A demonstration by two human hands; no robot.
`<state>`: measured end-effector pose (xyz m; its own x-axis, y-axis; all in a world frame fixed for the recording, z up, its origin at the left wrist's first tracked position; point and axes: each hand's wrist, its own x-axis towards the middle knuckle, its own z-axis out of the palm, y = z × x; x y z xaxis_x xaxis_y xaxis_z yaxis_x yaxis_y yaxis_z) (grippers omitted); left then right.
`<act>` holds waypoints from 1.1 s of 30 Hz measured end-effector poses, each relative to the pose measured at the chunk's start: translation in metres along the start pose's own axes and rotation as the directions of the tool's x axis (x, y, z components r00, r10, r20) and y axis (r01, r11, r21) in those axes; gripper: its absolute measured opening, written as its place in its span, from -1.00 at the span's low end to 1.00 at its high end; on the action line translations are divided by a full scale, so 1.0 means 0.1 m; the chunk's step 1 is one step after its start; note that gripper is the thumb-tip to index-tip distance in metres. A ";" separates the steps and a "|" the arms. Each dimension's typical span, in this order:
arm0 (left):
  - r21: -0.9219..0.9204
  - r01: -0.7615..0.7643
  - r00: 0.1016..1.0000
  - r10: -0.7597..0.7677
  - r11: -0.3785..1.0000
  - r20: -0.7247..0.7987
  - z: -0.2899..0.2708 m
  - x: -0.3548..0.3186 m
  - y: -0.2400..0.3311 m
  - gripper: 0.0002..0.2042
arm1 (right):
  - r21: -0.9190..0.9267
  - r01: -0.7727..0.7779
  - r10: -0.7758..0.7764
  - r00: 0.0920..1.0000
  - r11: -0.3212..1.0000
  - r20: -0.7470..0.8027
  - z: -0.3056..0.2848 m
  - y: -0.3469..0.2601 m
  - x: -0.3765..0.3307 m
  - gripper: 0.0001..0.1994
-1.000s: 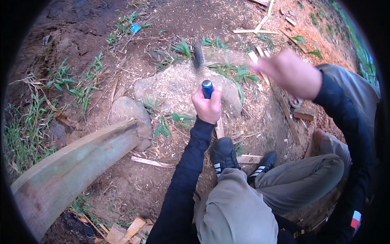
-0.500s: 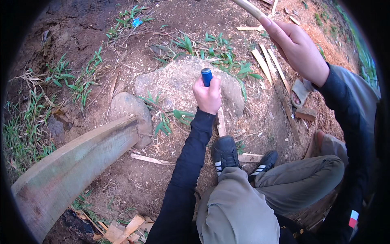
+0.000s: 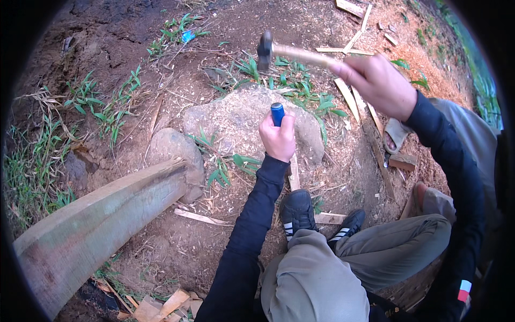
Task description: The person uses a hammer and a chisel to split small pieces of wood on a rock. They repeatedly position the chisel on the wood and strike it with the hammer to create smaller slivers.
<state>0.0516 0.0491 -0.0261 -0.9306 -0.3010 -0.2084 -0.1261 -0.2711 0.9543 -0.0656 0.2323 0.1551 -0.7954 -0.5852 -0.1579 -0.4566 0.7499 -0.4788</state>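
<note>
My left hand (image 3: 278, 140) is wrapped round a chisel (image 3: 277, 114). Its blue handle, capped with metal, sticks up from my fist, and the blade is hidden below. Under that fist a narrow wooden piece (image 3: 294, 176) runs toward my shoe, in front of a large flat rock (image 3: 214, 115) strewn with shavings. To the upper right, my right hand (image 3: 378, 80) grips a hammer (image 3: 300, 55) by its pale wooden handle. The dark hammer head is slightly blurred and hangs in the air, up and left of the chisel, apart from it.
A thick curved timber (image 3: 102, 220) reaches in from the left, its end at a rounded stone (image 3: 174, 153). Wood strips (image 3: 347, 99) and offcuts (image 3: 166, 307) lie about on the dirt. At the right another person's sandalled foot (image 3: 396, 137) is close by, near a wooden block (image 3: 402, 161).
My right hand has swung down and a little left, bringing the hammer head into view. My left hand keeps its grip on the chisel, nearly in place; the whole view has shifted slightly.
</note>
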 end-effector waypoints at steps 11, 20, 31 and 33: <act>0.030 0.035 0.998 -0.034 0.999 -0.048 0.00 -0.02 0.03 -0.84 | 0.032 -0.197 0.194 0.978 0.980 0.078 -0.15 0.14 0.17 -0.48; -0.005 0.085 0.996 -0.086 0.996 -0.031 0.02 -0.03 0.05 -0.83 | -0.001 -0.074 0.074 0.997 0.997 0.028 -0.22 0.17 0.22 -0.56; 0.039 0.035 0.999 -0.035 0.999 0.001 -0.05 -0.06 -0.12 -0.92 | 0.014 -0.255 0.255 0.962 0.967 -0.099 -0.20 0.06 0.36 -0.52; 0.022 0.055 0.998 -0.055 0.998 -0.007 0.01 -0.03 -0.08 -0.89 | -0.307 0.318 -0.330 0.944 0.897 0.012 0.16 0.49 0.15 -0.49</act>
<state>0.0554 0.0530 -0.0330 -0.9198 -0.2920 -0.2622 -0.1847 -0.2674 0.9457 -0.0932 0.2554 0.1153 -0.5953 -0.8035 -0.0010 -0.7847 0.5815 -0.2147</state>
